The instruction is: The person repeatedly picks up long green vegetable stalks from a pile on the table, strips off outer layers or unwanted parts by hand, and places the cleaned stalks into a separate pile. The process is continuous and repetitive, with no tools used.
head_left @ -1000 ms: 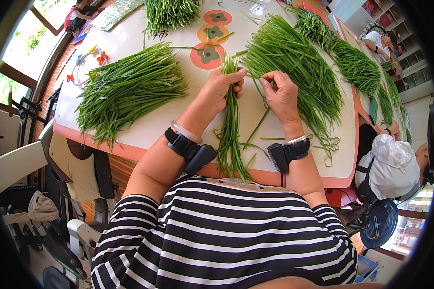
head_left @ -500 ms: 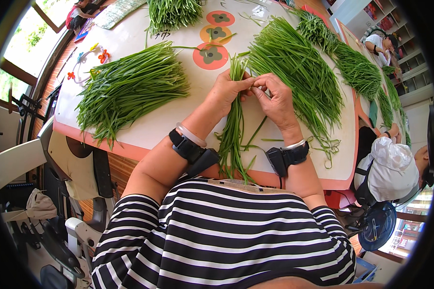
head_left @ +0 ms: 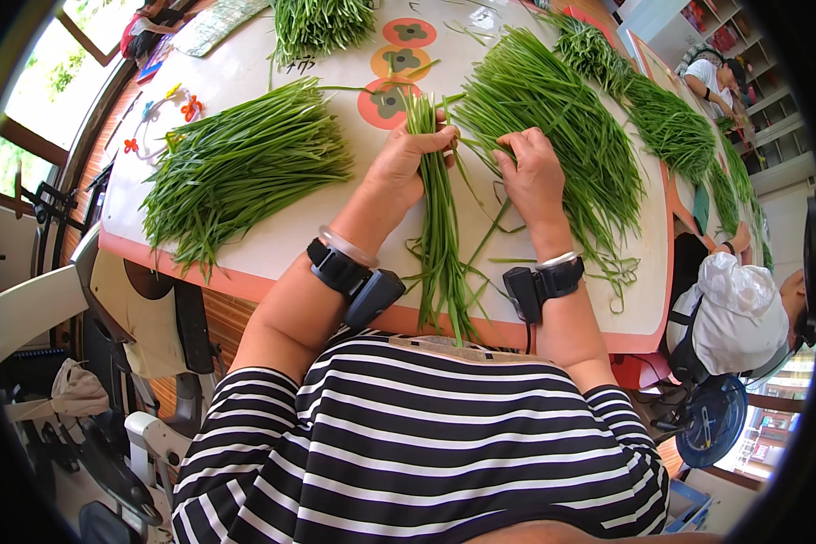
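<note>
Upright in my left hand [head_left: 406,163] is a slim bunch of Chinese chives [head_left: 437,240], gripped near its pale stem ends, with the leaves hanging toward the table's front edge. My right hand [head_left: 533,177] is apart from that bunch, its thumb and fingers pinched at the near-left edge of a large chive pile [head_left: 562,122]. What sits between those fingertips is too small to make out. A few loose chive blades [head_left: 491,231] lie between my two hands. Another broad pile of chives [head_left: 249,168] rests left of my left hand.
The white table [head_left: 335,240] has a pink edge and round flower prints. More chives [head_left: 325,25] lie at the back. A hair tie with colourful trinkets [head_left: 190,109] sits far left. Neighbouring chive heaps [head_left: 671,131] and a seated person [head_left: 730,313] are on the right.
My right hand has left the held bunch and moved right to the edge of the large pile. The left hand has shifted slightly left with its bunch.
</note>
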`<state>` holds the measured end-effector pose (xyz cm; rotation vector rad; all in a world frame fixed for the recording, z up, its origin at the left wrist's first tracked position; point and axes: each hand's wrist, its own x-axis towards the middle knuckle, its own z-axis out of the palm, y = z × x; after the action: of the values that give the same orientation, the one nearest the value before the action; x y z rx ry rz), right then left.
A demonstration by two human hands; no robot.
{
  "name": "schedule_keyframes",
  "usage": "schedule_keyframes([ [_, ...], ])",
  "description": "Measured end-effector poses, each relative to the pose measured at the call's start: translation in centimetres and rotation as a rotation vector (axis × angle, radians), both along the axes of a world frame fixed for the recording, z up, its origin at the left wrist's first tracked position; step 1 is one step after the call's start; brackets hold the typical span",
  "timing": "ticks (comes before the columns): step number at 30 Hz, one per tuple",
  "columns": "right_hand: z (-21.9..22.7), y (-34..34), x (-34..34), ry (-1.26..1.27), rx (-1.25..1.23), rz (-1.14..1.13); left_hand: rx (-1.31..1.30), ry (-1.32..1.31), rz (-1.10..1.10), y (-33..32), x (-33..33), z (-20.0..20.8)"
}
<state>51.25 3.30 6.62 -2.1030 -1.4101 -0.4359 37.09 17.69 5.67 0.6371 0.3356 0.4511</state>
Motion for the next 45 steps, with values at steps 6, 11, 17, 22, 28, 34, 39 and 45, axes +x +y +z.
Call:
schedule_keyframes([
  [6,-0.2,0.1,0.2,0.034,0.097,0.001,-0.052,-0.115,-0.047,-0.1,0.0,0.6],
  [11,1.0,0.2,-1.0,0.286,0.226,0.049,-0.097,-0.14,-0.058,0.1,0.3,-0.2],
  [17,1.5,0.5,-2.3,0.302,0.243,0.238,0.05,-0.011,-0.065,-0.4,0.2,0.0],
  [22,0.5,-0.7,1.0,-0.105,0.134,-0.097,0.126,-0.021,-0.112,-0.6,0.0,1.1],
  [28,0.2,-0.8,1.3,-0.052,0.027,-0.073,-0.046,-0.143,-0.192,-0.1,0.3,-0.2],
  [34,0.8,-0.6,1.3,0.032,0.277,0.034,-0.059,-0.032,-0.113,-0.3,0.3,0.2],
  [39,1.0,-0.6,0.3,0.358,0.282,0.123,-0.057,0.025,-0.072,-0.3,0.2,0.4],
  [45,0.6,-0.9,0.6,0.247,0.038,-0.019,-0.049,0.041,-0.08,-0.2,0.4,0.0],
])
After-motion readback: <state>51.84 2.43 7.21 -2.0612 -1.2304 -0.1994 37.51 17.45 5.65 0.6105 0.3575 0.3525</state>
